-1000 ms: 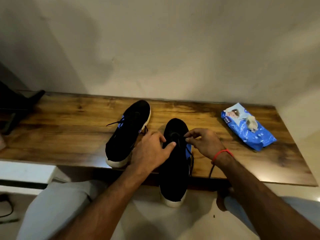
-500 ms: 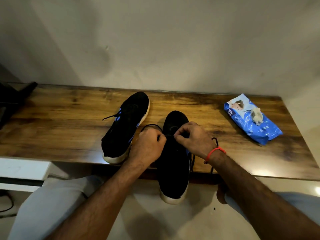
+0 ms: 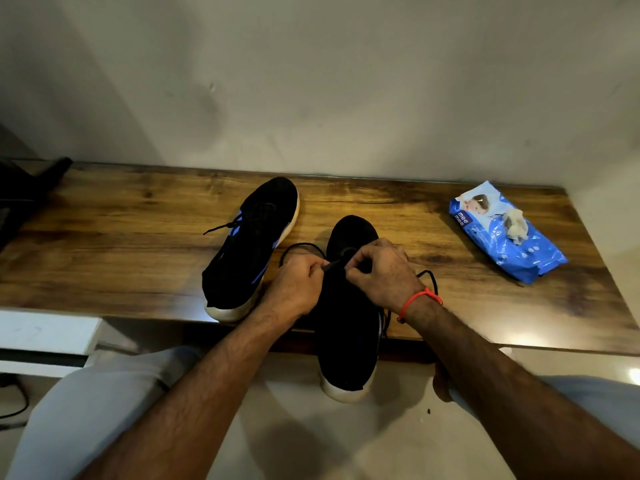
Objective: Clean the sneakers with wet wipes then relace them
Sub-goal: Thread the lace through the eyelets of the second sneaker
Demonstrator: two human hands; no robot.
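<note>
Single head view: looks forward and down from above seated lap, close over hands, facing table (image 3: 104, 244) edge and wall (image 3: 311, 81) behind.

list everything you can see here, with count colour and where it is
sneaker in hand: 1, black with white sole, heel overhanging the table's near edge
other sneaker: 1, black with blue stripes, on table left of the first
lace: 1, black, pinched by both hands over the near sneaker
wet wipes pack: 1, blue, table right
crumpled wipe: 1, whitish, on the pack
table: 1, brown wood, against the wall
wristband: 1, red, right wrist
left hand: pinches lace
right hand: pinches lace
</note>
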